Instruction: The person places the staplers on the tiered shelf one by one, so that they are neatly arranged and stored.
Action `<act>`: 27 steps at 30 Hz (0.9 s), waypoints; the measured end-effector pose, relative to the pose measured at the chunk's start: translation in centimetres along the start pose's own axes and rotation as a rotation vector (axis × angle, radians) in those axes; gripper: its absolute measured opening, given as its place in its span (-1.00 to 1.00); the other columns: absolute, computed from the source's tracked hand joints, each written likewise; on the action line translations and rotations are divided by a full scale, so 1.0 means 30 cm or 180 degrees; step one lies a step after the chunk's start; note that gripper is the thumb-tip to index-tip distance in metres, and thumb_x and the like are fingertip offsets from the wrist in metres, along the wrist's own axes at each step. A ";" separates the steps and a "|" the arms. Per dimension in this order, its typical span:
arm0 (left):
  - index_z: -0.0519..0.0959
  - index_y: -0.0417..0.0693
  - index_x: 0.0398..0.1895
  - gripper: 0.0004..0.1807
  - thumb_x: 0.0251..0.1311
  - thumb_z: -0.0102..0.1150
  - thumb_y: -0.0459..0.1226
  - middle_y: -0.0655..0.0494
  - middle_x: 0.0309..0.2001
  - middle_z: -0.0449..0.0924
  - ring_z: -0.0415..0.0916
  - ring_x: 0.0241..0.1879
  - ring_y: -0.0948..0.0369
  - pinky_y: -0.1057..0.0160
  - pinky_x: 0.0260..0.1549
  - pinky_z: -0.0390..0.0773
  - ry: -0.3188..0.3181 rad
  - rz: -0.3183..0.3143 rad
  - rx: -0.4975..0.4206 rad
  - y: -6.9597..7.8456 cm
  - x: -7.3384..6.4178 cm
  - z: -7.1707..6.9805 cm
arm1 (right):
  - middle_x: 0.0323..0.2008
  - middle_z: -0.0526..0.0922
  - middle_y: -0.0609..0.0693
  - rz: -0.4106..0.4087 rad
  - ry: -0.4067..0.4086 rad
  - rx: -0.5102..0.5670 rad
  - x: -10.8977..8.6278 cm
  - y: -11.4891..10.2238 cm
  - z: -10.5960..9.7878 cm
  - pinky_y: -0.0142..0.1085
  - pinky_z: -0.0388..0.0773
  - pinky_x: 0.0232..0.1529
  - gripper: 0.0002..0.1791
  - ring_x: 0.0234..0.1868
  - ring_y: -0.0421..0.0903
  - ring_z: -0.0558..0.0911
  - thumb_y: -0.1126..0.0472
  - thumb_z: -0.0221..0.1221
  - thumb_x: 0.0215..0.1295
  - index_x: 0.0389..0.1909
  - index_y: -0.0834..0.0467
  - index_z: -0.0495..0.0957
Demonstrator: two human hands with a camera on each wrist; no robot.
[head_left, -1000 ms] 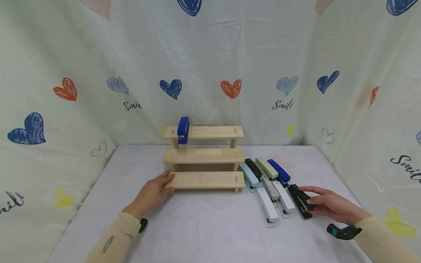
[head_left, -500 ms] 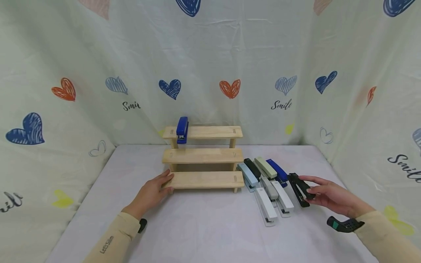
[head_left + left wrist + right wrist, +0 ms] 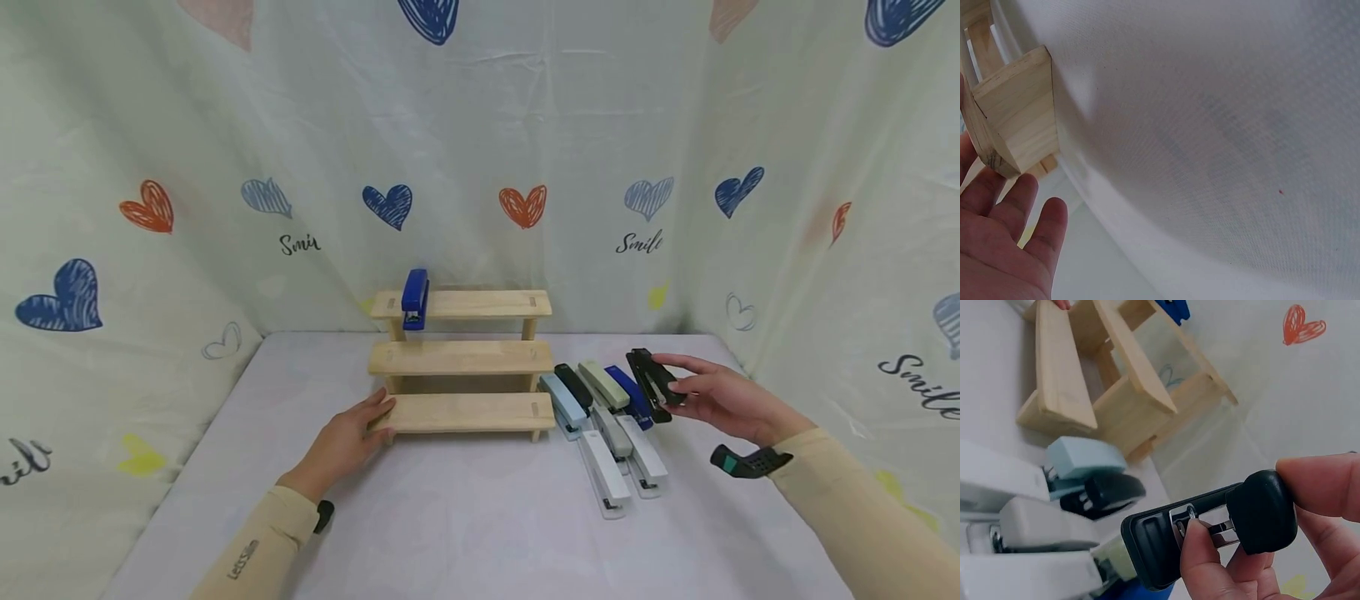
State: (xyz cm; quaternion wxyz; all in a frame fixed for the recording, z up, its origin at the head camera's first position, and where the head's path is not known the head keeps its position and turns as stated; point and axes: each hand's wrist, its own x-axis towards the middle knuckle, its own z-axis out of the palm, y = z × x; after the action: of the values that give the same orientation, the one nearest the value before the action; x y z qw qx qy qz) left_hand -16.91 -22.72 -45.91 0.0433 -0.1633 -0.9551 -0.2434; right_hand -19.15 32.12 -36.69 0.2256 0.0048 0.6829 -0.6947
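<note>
My right hand (image 3: 720, 402) grips a black stapler (image 3: 1154, 550), thumb and fingers around its arm and hinge end. In the head view the stapler is raised over the back right of the group, overlapping a dark blue stapler (image 3: 630, 392). My left hand (image 3: 341, 442) holds the left end of the lowest step of a three-step wooden rack (image 3: 461, 358), with fingertips at the board's end (image 3: 997, 159). On the rack's top step, at the left, stands a blue stapler (image 3: 415, 300).
Right of the rack several staplers lie close together: a light blue stapler (image 3: 564, 400), a second black stapler (image 3: 573, 385), a pale green stapler (image 3: 604, 385), a grey stapler (image 3: 612, 432) and two white ones. A curtain with printed hearts (image 3: 585, 108) hangs behind the white table (image 3: 465, 517).
The right hand has lifted the black stapler off the table beside the white staplers and carried it back and leftward, toward the dark blue one. The left hand stays at the rack.
</note>
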 end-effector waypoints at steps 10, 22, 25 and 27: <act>0.43 -0.28 0.36 -0.40 0.32 0.30 -0.21 -0.23 0.41 0.27 0.31 0.30 -0.23 -0.20 0.18 0.40 0.0019 0.0037 -0.0048 -0.005 -0.002 0.003 | 0.34 0.11 0.17 -0.0103 -0.0160 0.0080 0.158 -0.197 0.185 -0.11 0.53 0.17 -0.33 -0.03 0.00 0.54 0.45 0.06 0.41 0.51 0.14 0.17; 0.42 -0.25 0.37 -0.38 0.31 0.30 -0.20 -0.21 0.42 0.26 0.31 0.32 -0.21 -0.19 0.20 0.40 0.0003 0.0023 -0.0085 -0.025 -0.002 0.014 | 0.38 0.08 0.09 0.0079 -0.0283 0.0628 0.404 -0.338 0.489 -0.08 0.38 0.31 -0.34 0.10 -0.01 0.33 0.47 -0.05 0.46 0.53 0.06 0.19; 0.41 -0.26 0.38 -0.38 0.31 0.30 -0.20 -0.21 0.43 0.25 0.29 0.33 -0.21 -0.19 0.21 0.39 -0.0012 -0.0003 -0.0087 -0.023 -0.001 0.012 | 0.45 0.00 0.10 0.0147 -0.0319 0.0749 0.452 -0.346 0.547 -0.10 0.38 0.31 -0.34 0.13 -0.03 0.31 0.47 -0.05 0.48 0.53 0.03 0.19; 0.41 -0.26 0.38 -0.38 0.31 0.30 -0.20 -0.21 0.43 0.25 0.29 0.33 -0.21 -0.19 0.21 0.38 -0.0019 -0.0020 -0.0082 -0.018 0.001 0.011 | 0.48 -0.02 0.11 0.0200 -0.0326 0.0843 0.481 -0.348 0.579 -0.11 0.37 0.32 -0.34 0.14 -0.03 0.31 0.46 -0.05 0.49 0.54 0.01 0.20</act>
State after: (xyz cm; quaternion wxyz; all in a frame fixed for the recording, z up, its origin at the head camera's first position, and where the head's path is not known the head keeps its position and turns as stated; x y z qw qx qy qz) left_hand -17.12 -23.02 -46.43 0.0376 -0.1616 -0.9525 -0.2554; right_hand -30.22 10.81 -30.19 0.2792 0.0204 0.5724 -0.7707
